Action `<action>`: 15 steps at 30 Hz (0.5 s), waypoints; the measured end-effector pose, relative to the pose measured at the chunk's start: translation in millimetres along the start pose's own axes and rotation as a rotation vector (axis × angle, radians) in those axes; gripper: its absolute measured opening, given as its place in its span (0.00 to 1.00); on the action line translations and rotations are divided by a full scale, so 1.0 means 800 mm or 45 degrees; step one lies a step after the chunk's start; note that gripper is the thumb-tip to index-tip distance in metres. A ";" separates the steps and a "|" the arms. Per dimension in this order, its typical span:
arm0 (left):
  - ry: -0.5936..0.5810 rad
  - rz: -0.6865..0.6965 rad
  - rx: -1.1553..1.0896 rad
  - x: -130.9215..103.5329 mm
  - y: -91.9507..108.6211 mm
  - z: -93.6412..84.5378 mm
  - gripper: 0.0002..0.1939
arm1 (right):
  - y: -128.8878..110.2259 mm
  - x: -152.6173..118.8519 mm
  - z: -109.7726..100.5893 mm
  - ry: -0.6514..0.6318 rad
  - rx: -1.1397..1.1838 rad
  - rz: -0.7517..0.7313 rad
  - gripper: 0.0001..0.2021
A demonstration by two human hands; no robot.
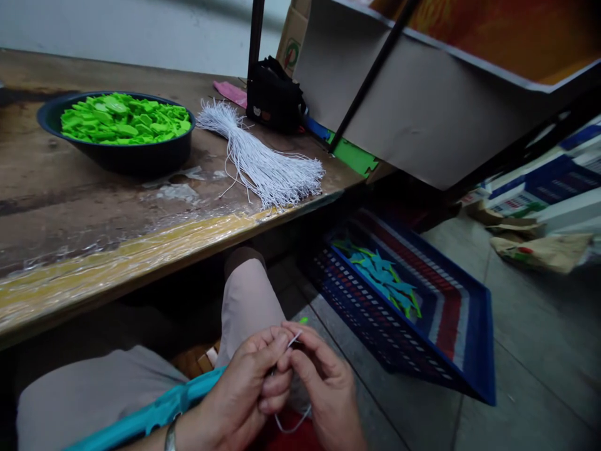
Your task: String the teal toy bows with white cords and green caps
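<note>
Holding the white cord (pixel 294 339): it is at the lower middle of the frame, between the two hands; a short end shows at the fingertips, and a slack loop hangs below.
Left hand (pixel 244 388): its fingers are bent and pressed together, gripping the cord near the short end.
Right hand (pixel 328 376): its fingers curl toward the left ones and also grip the cord; the exact contact of each finger is hidden.
Weight and softness: I judge the cord very light and flexible, because its loop bends freely; it is probably not fragile, but it may twist.
Surface: it looks thin and smooth, so it can slip in a loose pinch; I cannot tell if it is elastic.
Place to hold: close behind the short end, between thumb and index finger, so that the tip does not bend away.
Cord bundle (pixel 275 166): similar white cords lie on the bench (pixel 70 225), at the upper middle of the frame; one cord is perhaps best taken by its loose end, because they may tangle.
Bowl (pixel 141 153): at the upper left, it carries green pieces (pixel 126 119), apparently stiff and light.
</note>
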State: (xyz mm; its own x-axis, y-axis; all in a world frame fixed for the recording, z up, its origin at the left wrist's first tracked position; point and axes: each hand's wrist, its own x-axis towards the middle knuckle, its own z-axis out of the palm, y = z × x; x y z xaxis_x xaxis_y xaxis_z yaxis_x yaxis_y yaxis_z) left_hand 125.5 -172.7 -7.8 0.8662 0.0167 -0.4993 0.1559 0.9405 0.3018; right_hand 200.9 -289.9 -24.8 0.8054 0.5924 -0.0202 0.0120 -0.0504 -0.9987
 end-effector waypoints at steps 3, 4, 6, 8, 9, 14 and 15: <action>0.001 0.023 0.089 0.003 -0.006 -0.001 0.20 | 0.000 0.007 0.004 0.027 -0.004 -0.110 0.07; 0.000 0.029 0.165 0.006 -0.004 -0.002 0.19 | -0.003 0.011 0.003 0.027 0.025 -0.120 0.06; -0.006 0.116 0.543 0.022 0.010 -0.008 0.16 | -0.013 0.023 -0.007 0.079 0.148 -0.078 0.05; -0.027 0.297 1.200 0.053 0.030 -0.018 0.16 | -0.026 0.037 -0.027 0.184 0.371 0.005 0.05; -0.048 0.384 1.574 0.072 0.040 -0.024 0.16 | -0.032 0.043 -0.040 0.239 0.483 0.054 0.06; -0.109 0.097 1.885 0.170 0.043 -0.047 0.15 | -0.034 0.045 -0.105 0.373 0.343 0.377 0.18; -0.138 -0.012 1.865 0.182 0.036 -0.048 0.14 | -0.027 0.041 -0.112 0.374 0.216 0.429 0.20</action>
State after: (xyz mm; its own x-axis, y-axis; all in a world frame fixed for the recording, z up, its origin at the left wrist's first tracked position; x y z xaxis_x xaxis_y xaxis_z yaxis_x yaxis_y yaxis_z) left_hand 238.1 -130.4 -103.1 0.8828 -0.0744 -0.4639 0.4362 -0.2371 0.8680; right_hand 279.9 -341.6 0.7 0.8815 0.3125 -0.3541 -0.3557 -0.0538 -0.9331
